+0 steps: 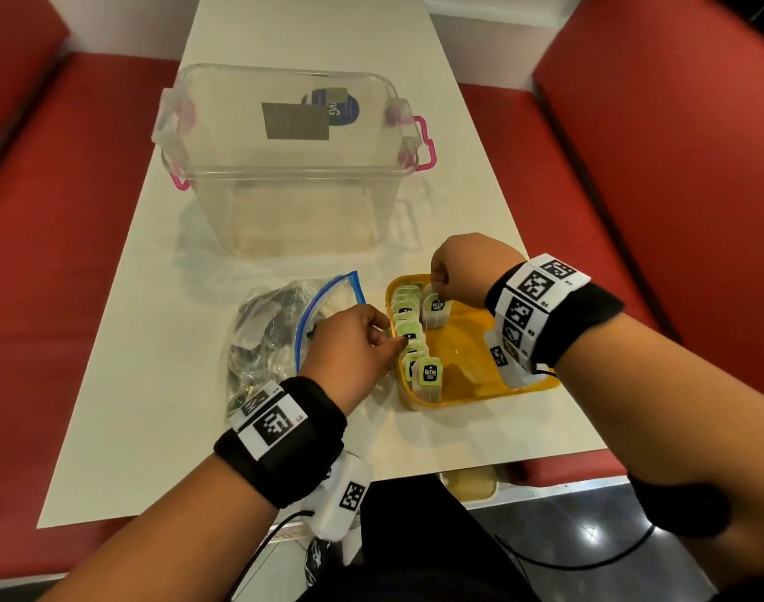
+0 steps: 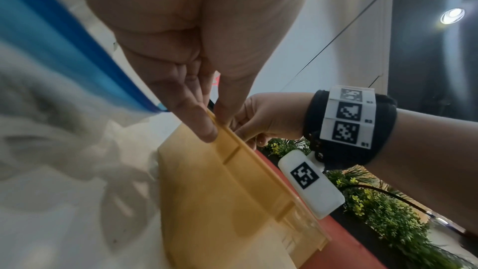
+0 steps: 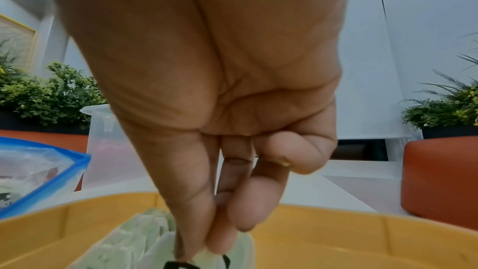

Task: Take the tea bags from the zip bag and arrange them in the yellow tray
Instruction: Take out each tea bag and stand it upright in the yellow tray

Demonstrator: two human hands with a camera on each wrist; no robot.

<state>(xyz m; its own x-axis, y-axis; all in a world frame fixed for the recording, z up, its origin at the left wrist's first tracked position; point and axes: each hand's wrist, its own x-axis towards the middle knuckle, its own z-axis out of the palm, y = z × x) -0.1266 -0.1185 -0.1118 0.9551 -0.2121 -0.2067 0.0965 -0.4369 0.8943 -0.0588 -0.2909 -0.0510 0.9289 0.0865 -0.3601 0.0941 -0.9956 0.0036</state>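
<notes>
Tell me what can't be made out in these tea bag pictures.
- Tea bags left in the zip bag: head view, crumpled plastic blurs them; no count.
- Left hand fingertips: head view, hidden behind the hand at the tray row.
- Yellow tray right side: head view, covered by the right wrist.
- Tea bag in the right hand: right wrist view, cut by the bottom edge.

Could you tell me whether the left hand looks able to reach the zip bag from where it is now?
Probably yes: the left hand rests at the yellow tray's left rim, right beside the zip bag's open mouth, nothing between.
</notes>
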